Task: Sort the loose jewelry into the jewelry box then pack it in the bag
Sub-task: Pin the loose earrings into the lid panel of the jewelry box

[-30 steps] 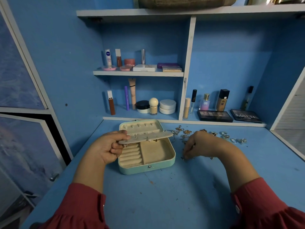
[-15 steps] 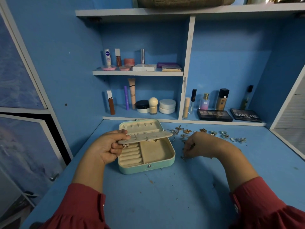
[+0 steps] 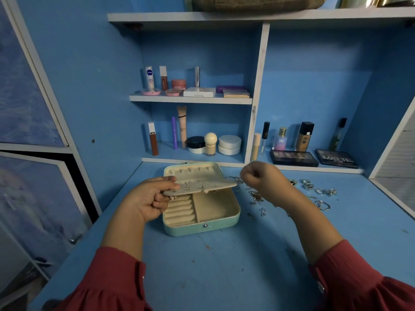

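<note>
A mint-green jewelry box lies open on the blue desk, with cream ring rolls on its left and an open compartment on its right. My left hand pinches the left end of the box's cream earring panel and holds it level above the tray; several studs sit in it. My right hand hovers at the panel's right end, fingers curled in a pinch; the piece in it is too small to make out. Loose jewelry lies scattered right of the box. A brown bag sits on the top shelf.
Cosmetics fill the shelves behind the box: bottles and jars, two eyeshadow palettes on the low ledge. A white shelf divider rises behind the box. A cabinet door stands at the left.
My right hand has lifted off the desk by the loose jewelry and moved up and left to the panel's right end. My left hand and the panel have stayed put.
</note>
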Available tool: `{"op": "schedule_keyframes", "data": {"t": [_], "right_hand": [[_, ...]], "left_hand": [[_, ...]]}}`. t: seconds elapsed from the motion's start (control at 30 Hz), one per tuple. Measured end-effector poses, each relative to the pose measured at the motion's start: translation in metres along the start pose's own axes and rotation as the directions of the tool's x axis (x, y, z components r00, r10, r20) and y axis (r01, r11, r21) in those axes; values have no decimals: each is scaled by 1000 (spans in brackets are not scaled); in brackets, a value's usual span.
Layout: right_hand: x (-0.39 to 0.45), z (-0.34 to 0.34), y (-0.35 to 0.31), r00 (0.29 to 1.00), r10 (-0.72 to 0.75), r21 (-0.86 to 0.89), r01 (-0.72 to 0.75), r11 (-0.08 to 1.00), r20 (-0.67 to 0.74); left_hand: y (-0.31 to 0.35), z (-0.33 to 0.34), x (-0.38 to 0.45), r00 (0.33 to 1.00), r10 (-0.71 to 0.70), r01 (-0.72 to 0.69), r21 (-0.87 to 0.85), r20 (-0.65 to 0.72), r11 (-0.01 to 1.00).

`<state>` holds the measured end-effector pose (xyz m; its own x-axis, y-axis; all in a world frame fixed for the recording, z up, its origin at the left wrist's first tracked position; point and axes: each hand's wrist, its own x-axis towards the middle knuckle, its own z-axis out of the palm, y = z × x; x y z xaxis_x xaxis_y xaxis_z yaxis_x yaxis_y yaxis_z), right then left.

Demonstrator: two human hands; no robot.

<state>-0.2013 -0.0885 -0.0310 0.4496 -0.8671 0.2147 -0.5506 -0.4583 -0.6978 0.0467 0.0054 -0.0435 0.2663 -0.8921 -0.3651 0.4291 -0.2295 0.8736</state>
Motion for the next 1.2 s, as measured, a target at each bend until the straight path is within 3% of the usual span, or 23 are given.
{"op": "schedule_keyframes", "data": {"t": [0.13, 0.4, 1.2], "right_hand": [[12, 16, -40, 998, -56, 102, 52, 993, 38], [48, 60, -82, 949, 54, -68, -34, 997, 311], [51, 65, -86, 931, 69, -103, -34, 994, 359]], "left_hand": [[0, -1, 0, 1000, 8, -8, 18, 0, 1000], [0, 3, -2, 999, 23, -21, 44, -31, 999], [0, 2, -1, 1000, 30, -30, 40, -4, 999]]}}
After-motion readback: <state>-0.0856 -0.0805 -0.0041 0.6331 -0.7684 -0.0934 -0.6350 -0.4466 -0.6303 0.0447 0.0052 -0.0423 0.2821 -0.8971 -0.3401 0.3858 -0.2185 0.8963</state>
